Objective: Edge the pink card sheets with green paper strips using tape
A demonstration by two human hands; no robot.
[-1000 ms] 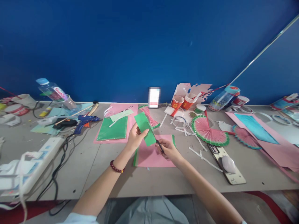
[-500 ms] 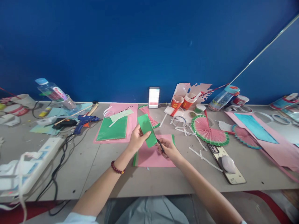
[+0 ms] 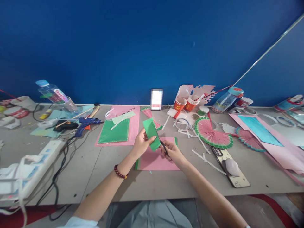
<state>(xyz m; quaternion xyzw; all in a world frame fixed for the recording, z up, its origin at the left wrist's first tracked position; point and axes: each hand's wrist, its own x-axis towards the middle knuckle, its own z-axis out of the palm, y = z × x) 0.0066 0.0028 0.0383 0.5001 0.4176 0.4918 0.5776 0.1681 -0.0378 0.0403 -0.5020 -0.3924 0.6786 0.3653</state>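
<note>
My left hand grips a green paper strip between thumb and fingers, holding it tilted above the table. In my right hand is a pair of dark-handled scissors, its blades at the strip's right edge and partly hidden by the paper. Below both hands lies a pink sheet with green bands at its left and right edges. A folded pink and green paper fan rests just behind the strip.
To the left are green paper on a pink sheet, a blue glue gun and a power strip. On the right sit red paper cups, a watermelon-patterned fan, white strips and a phone with a mouse on it.
The green strip and my left hand have shifted slightly right and down, toward the scissors. My right hand stays almost in place.
</note>
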